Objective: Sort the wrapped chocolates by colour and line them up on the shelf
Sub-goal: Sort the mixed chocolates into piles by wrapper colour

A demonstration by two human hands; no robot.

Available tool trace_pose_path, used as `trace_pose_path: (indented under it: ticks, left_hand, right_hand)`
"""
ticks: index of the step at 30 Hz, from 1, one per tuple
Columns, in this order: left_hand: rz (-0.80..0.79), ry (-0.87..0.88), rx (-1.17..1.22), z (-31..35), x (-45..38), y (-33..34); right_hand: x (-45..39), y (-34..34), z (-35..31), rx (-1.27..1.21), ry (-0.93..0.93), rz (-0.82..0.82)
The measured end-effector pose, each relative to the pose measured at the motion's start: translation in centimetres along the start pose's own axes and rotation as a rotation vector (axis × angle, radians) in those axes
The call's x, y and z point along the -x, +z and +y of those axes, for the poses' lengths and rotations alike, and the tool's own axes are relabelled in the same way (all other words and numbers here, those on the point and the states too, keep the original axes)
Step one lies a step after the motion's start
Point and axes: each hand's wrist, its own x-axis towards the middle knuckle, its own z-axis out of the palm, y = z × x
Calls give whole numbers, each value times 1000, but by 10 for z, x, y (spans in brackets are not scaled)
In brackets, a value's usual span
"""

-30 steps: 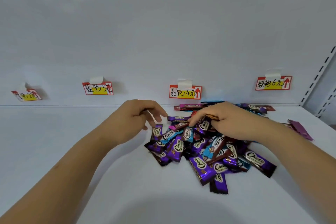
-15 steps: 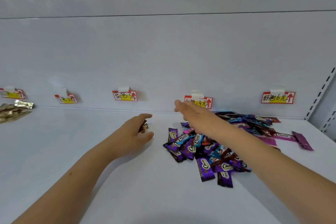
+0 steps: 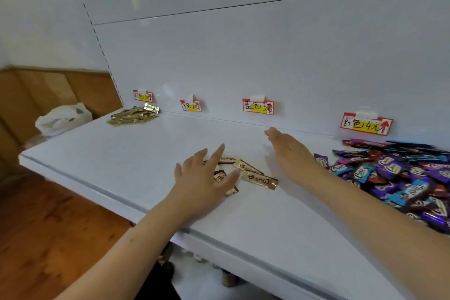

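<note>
Sorting looks early: a gold pile (image 3: 132, 116) lies far left on the shelf (image 3: 121, 168), loose gold chocolates (image 3: 246, 173) sit under the flat, spread left hand (image 3: 203, 178), the right hand (image 3: 289, 151) is flat and empty, and the mixed heap (image 3: 394, 178) waits right.

Shelf (image 3: 121, 161) plain white, back panel (image 3: 243, 61) white with faint glossy reflections; loose chocolates (image 3: 258, 179) beside left hand (image 3: 202, 178) gold with dark brown ends and dark lettering; far pile (image 3: 132, 115) all gold, shiny; mixed heap (image 3: 394, 178) at right purple, blue, red and magenta, dark brown patches, white script; price tags (image 3: 366, 124) red-bordered, white with yellow band, black handwriting, red arrow; plastic bag (image 3: 63, 118) white; floor (image 3: 48, 226) reddish-brown wood grain; wall panelling (image 3: 48, 90) tan wood.
</note>
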Motion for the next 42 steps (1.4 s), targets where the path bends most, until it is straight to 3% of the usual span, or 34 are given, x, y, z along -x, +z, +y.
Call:
trace_pose_path:
  ticks: [4, 7, 11, 17, 22, 26, 32, 36, 42]
  left_hand:
    - [-64, 28, -195, 37, -5, 21]
    - [-81, -71, -242, 53, -33, 30]
    - [-53, -196, -218, 41, -80, 28]
    - [70, -411, -201, -55, -106, -3]
    - [133, -618, -194, -152, -125, -36]
    - [176, -681, -184, -212, -155, -52]
    - [171, -632, -169, -289, -215, -73]
    - [150, -506, -180, -315, -249, -83]
    - [278, -350, -60, -326, -266, -86]
  right_hand:
    - [3, -2, 9, -120, 81, 20]
    - [-2, 6, 9, -137, 95, 69]
    - [-11, 16, 7, 125, 62, -18]
    - [-41, 65, 1, 581, -35, -87]
    - [-73, 112, -31, 643, -114, -169]
    - [-107, 149, -58, 634, -176, -190]
    - [-145, 182, -75, 638, -226, -203]
    - [-142, 176, -74, 628, -217, -210]
    - [-139, 171, -80, 590, -200, -242]
